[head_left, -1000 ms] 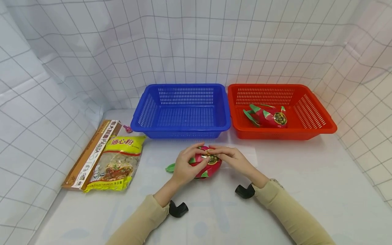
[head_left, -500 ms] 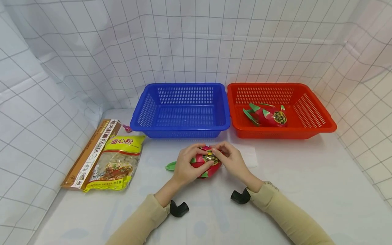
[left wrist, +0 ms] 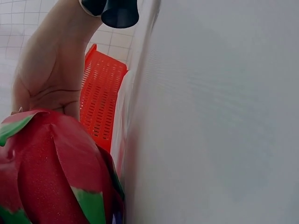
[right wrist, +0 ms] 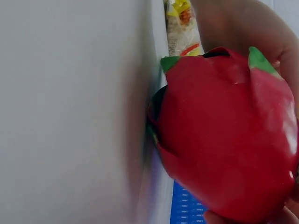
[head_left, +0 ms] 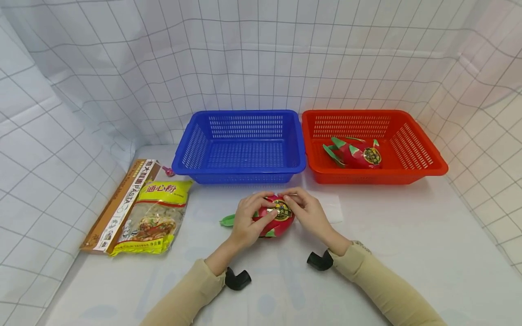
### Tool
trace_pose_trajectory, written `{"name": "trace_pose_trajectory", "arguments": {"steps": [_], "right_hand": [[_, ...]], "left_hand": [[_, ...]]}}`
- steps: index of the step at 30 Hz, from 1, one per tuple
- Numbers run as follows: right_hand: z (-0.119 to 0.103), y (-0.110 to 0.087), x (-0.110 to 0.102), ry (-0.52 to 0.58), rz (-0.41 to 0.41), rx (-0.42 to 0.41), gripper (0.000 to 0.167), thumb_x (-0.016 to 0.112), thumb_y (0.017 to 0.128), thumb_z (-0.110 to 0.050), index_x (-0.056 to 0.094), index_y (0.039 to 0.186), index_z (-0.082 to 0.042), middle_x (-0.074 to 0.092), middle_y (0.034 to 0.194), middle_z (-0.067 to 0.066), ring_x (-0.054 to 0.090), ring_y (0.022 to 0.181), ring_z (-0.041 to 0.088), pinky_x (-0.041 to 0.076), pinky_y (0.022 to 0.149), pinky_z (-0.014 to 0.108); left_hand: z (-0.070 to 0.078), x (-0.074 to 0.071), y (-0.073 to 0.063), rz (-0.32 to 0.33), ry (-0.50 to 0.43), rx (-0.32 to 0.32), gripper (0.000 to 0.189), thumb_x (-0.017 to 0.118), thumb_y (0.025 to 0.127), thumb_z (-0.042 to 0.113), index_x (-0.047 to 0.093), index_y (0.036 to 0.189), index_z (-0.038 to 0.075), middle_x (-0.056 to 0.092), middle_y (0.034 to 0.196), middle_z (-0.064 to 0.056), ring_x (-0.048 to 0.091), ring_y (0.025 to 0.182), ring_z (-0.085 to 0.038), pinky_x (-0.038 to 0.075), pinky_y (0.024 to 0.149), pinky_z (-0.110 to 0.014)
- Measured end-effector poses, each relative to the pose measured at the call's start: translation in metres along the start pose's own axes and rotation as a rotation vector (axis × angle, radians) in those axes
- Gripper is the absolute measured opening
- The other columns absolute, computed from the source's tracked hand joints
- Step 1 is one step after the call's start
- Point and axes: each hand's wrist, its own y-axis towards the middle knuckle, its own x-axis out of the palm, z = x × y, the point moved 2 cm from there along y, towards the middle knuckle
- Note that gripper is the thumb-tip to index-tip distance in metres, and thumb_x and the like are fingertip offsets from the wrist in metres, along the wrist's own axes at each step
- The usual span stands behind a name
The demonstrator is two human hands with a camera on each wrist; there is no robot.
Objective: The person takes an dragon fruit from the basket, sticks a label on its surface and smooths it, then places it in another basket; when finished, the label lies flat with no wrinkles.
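Observation:
In the head view a red dragon fruit point(head_left: 272, 231) with green-tipped scales lies on the table between both hands. A round black-and-gold sticker point(head_left: 281, 212) faces up on it. My left hand point(head_left: 246, 219) grips the fruit from the left, thumb and fingers spread across its top. My right hand point(head_left: 310, 217) holds its right end, thumb and curled fingertips at the sticker's edge. The right wrist view shows the smooth red side of the dragon fruit point(right wrist: 224, 140) close up. In the left wrist view the dragon fruit point(left wrist: 51, 168) stands before the palm of the right hand point(left wrist: 51, 70).
Behind the hands stand a blue basket point(head_left: 240, 176) and a red basket point(head_left: 379, 177) holding another dragon fruit point(head_left: 355, 156). A pasta box point(head_left: 122, 203) and a macaroni bag point(head_left: 155, 217) lie left. A white sheet point(head_left: 332, 208) lies beside the right hand.
My right hand's fingers have curled in and drawn back toward the fruit's right end. More of the sticker shows, lying flatter. The left hand has hardly moved.

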Motion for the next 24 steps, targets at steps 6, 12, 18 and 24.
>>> {"name": "trace_pose_trajectory", "arguments": {"steps": [6,12,18,24], "right_hand": [[-0.0015,-0.0022,0.0013,-0.241,-0.068,-0.129,0.027,0.036,0.103,-0.027,0.053,0.122,-0.018,0.065,0.111,0.003,0.062,0.093,0.017,0.050,0.079,0.036],[-0.0026,-0.0016,0.0014,-0.258,-0.102,-0.189,0.031,0.048,0.098,-0.035,0.059,0.124,-0.021,0.062,0.119,-0.004,0.060,0.103,0.012,0.049,0.084,0.035],[-0.0013,-0.0021,0.0022,-0.250,-0.113,-0.229,0.036,0.059,0.092,-0.033,0.061,0.126,-0.021,0.061,0.124,-0.003,0.059,0.107,0.011,0.049,0.086,0.032],[0.0001,-0.0015,-0.0005,-0.224,-0.124,-0.276,0.035,0.063,0.090,-0.026,0.063,0.124,-0.019,0.060,0.126,0.002,0.053,0.118,0.016,0.043,0.097,0.039]], "left_hand": [[-0.0033,-0.0024,0.0005,-0.004,-0.010,-0.063,0.012,0.058,0.089,0.018,0.066,0.093,0.011,0.062,0.121,-0.003,0.053,0.114,-0.018,0.032,0.096,-0.046],[-0.0060,-0.0031,0.0002,0.007,0.009,-0.016,0.010,0.059,0.088,0.016,0.066,0.094,0.011,0.062,0.120,-0.005,0.054,0.113,-0.021,0.034,0.093,-0.049],[-0.0064,-0.0030,-0.0004,0.013,0.040,0.017,0.014,0.065,0.084,0.018,0.065,0.097,0.011,0.063,0.119,-0.005,0.055,0.112,-0.021,0.036,0.091,-0.049],[-0.0070,-0.0038,-0.0008,-0.023,0.055,0.044,0.022,0.069,0.080,0.022,0.063,0.098,0.010,0.061,0.121,-0.005,0.054,0.112,-0.021,0.036,0.093,-0.049]]}}
